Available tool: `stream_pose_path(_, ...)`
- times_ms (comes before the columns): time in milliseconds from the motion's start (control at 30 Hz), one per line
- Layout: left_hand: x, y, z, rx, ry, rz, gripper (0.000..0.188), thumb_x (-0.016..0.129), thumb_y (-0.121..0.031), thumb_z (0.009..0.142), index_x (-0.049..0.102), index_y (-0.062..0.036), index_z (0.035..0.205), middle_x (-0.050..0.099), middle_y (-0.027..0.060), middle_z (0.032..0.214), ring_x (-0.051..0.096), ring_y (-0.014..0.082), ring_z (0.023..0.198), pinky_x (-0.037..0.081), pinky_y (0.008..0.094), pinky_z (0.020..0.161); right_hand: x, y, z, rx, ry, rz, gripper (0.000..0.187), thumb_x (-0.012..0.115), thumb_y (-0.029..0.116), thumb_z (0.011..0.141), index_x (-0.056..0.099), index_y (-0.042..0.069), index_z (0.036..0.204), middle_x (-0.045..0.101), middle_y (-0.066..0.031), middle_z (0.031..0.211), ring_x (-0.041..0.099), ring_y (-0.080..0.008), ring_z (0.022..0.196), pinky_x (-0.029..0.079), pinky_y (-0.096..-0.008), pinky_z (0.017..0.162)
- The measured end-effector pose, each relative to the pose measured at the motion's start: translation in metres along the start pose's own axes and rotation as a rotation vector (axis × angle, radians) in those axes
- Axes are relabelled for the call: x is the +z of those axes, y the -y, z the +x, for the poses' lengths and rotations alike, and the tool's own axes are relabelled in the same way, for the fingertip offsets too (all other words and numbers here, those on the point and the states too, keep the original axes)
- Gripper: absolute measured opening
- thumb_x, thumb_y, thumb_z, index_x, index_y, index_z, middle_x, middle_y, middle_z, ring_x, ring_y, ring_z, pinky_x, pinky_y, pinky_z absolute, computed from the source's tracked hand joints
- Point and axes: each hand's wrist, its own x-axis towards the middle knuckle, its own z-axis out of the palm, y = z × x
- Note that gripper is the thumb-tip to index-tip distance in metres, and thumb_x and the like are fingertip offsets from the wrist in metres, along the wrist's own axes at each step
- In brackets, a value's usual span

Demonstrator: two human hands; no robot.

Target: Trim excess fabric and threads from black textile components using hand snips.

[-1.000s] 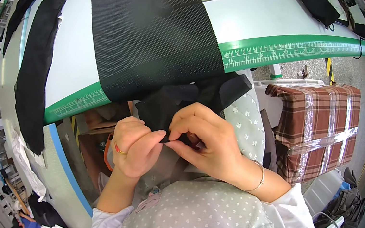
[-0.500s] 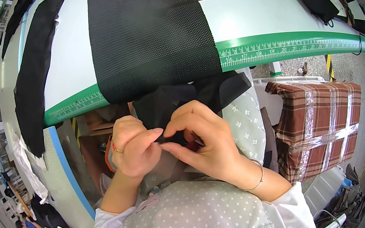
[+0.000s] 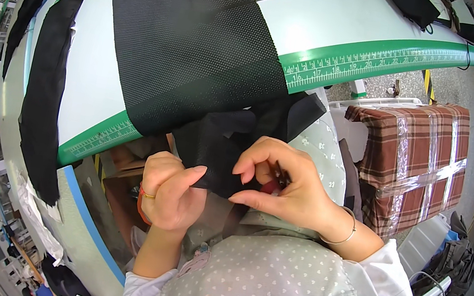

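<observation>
Black cloth [image 3: 216, 149] on near side of green ruler strip [image 3: 352, 72] (white printed nos. & ticks). L hand [image 3: 172, 193] pinches cloth edge; R hand [image 3: 293, 189]: thumb & forefinger apart, other fingers' grip unclear.

Brn plaid block [image 3: 418, 154] w/ clr tape [image 3: 426, 180] sits R, nr yel/blk floor stripe [image 3: 429, 87].

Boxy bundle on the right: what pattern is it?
The boxy bundle is reddish-brown plaid with pale crossing lines; it shows in the head view.
</observation>
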Motion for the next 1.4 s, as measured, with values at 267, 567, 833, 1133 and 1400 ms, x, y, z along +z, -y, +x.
stream_pose_path(267,0.002,-0.003,0.000,-0.038,0.002,-0.021,0.037,0.055,0.019,0.062,0.060,-0.0005,0.093,0.049,0.0091,0.084,0.053,0.0232,0.069,0.046,0.0339,0.064,0.019,-0.006,0.011,-0.281,-0.033,-0.248,0.019,0.077,0.002,0.074,0.064,0.004,0.088,0.055,-0.0028,0.087,0.045,-0.0090,0.060,0.037,-0.0229,0.049)
stream_pose_path(567,0.012,0.004,-0.015,-0.154,-0.111,-0.080,0.036,0.068,0.016,0.069,0.053,0.0013,0.099,0.053,0.0125,0.089,0.061,0.0236,0.067,0.051,0.0322,0.059,0.018,0.003,0.007,-0.261,-0.120,-0.287,0.030,0.080,0.009,0.072,0.058,0.004,0.092,0.056,-0.0035,0.087,0.044,-0.0100,0.060,0.038,-0.0239,0.050)
stream_pose_path(833,0.020,0.006,-0.025,-0.213,-0.237,-0.291,0.036,0.075,0.010,0.070,0.049,0.0004,0.094,0.053,0.0127,0.089,0.062,0.0239,0.068,0.052,0.0326,0.062,0.026,-0.003,0.019,-0.274,-0.086,-0.360,0.016,0.072,0.002,0.075,0.059,0.003,0.083,0.056,-0.0046,0.075,0.055,-0.0162,0.063,0.045,-0.0260,0.053)
stream_pose_path(1133,0.011,0.006,-0.014,-0.181,-0.193,-0.176,0.040,0.068,0.020,0.068,0.046,-0.0002,0.095,0.051,0.0128,0.089,0.060,0.0226,0.067,0.050,0.0305,0.059,0.011,0.006,0.013,-0.201,-0.020,-0.360,0.031,0.078,0.001,0.068,0.057,0.004,0.091,0.057,-0.0062,0.091,0.057,-0.0180,0.073,0.047,-0.0267,0.059)
stream_pose_path(1400,0.015,0.006,-0.020,-0.178,-0.250,-0.153,0.036,0.067,0.020,0.066,0.049,0.0000,0.092,0.052,0.0127,0.089,0.060,0.0227,0.067,0.049,0.0309,0.056,0.026,-0.012,0.023,-0.420,-0.121,-0.488,0.027,0.071,-0.003,0.067,0.059,0.003,0.090,0.058,-0.0055,0.083,0.061,-0.0217,0.069,0.050,-0.0289,0.055)
